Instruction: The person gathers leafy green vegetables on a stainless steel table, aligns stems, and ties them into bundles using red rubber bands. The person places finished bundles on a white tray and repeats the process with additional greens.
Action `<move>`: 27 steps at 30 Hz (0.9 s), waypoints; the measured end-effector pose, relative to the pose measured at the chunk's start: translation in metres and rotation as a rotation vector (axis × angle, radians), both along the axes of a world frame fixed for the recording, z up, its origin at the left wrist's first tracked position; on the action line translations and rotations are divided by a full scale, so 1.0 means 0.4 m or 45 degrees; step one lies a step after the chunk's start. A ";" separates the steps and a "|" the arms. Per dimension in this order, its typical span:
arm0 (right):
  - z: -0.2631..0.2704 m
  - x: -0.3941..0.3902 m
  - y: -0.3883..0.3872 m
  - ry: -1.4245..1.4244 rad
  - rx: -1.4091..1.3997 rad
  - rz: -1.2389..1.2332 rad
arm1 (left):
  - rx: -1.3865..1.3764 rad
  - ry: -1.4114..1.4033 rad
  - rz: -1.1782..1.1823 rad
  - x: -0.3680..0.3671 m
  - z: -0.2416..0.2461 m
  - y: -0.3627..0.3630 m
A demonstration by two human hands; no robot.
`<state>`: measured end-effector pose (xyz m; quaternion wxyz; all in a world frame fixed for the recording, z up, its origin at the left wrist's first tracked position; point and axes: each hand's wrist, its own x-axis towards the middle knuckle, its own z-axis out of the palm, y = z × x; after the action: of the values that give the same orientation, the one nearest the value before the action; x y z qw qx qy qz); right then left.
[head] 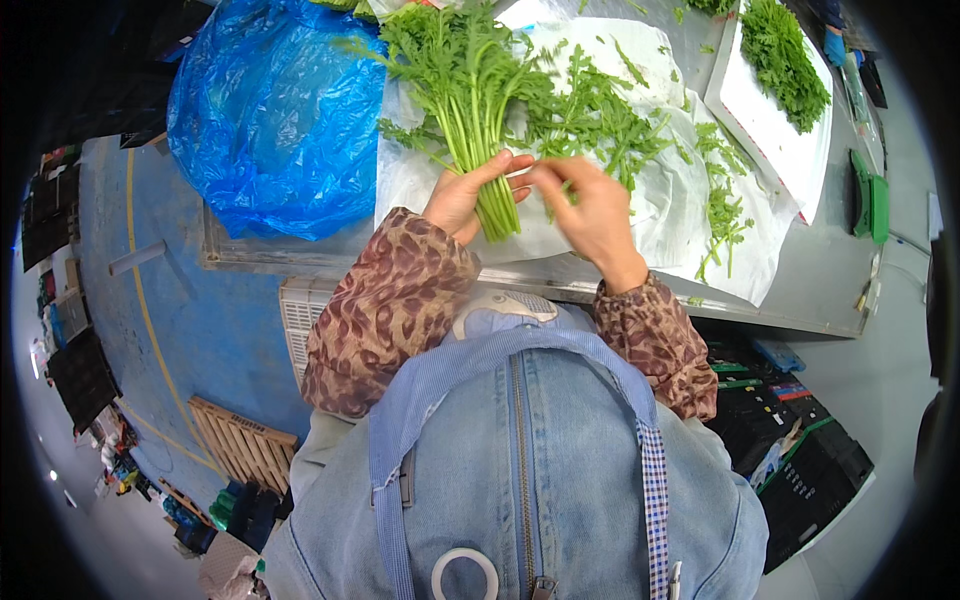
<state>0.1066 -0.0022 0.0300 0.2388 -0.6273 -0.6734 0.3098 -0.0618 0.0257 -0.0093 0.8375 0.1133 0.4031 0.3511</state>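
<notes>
My left hand [456, 199] is wrapped around the stems of a bunch of leafy greens [476, 112], which look like chrysanthemum greens. The leaves point away from me, and the cut stem ends stick out below my palm. Close by on the right is my right hand [596, 210], blurred, with fingers bent towards the fingertips of the left. A bit of green shows under its fingers; whether they grip it is unclear. Loose sprigs and leaves [600, 112] lie on a white sheet [660, 202] beyond and to the right.
A blue plastic bag [277, 120] covers the left of the metal table [821, 304]. At the right stands a white foam box [757, 142] holding greens [787, 67], with a green plastic object [870, 196] nearby. Black crates [814, 465] sit below right, a wooden pallet [244, 439] lower left.
</notes>
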 end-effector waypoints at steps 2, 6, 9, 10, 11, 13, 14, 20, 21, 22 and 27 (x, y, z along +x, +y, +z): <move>0.006 0.013 0.005 0.215 0.334 -0.085 | -0.020 0.052 0.028 -0.002 0.008 0.004; 0.002 -0.034 -0.009 0.311 0.831 -0.015 | -0.017 -0.116 0.142 0.020 0.008 0.006; -0.008 -0.096 -0.016 0.237 1.048 0.116 | -0.067 -0.296 0.229 0.045 0.013 0.000; -0.012 -0.108 -0.014 0.205 1.097 0.168 | -0.114 -0.343 0.256 0.053 0.020 -0.011; -0.016 -0.115 -0.011 0.228 1.066 0.148 | -0.247 -0.322 0.281 0.059 0.029 -0.018; -0.027 -0.114 0.004 0.277 1.002 0.120 | -0.160 -0.272 0.257 0.061 0.048 -0.015; -0.030 -0.101 0.005 0.312 0.954 0.156 | -0.154 -0.216 0.251 0.054 0.060 -0.008; -0.102 0.053 0.090 0.416 0.288 -0.468 | 0.271 -0.163 -0.002 -0.026 0.121 0.035; -0.117 0.082 0.100 0.234 0.190 -0.458 | 0.274 -0.154 -0.006 -0.039 0.128 0.041; -0.135 0.101 0.110 0.037 0.026 -0.485 | 0.305 -0.178 -0.022 -0.053 0.134 0.049; -0.204 0.111 0.148 -0.477 -0.208 -0.248 | 0.391 -0.103 -0.032 -0.063 0.134 0.056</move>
<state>0.1509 0.0570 -0.0515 0.0868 -0.7532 -0.6149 0.2171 -0.0871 0.0480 0.0443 0.8302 0.2306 0.3091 0.4025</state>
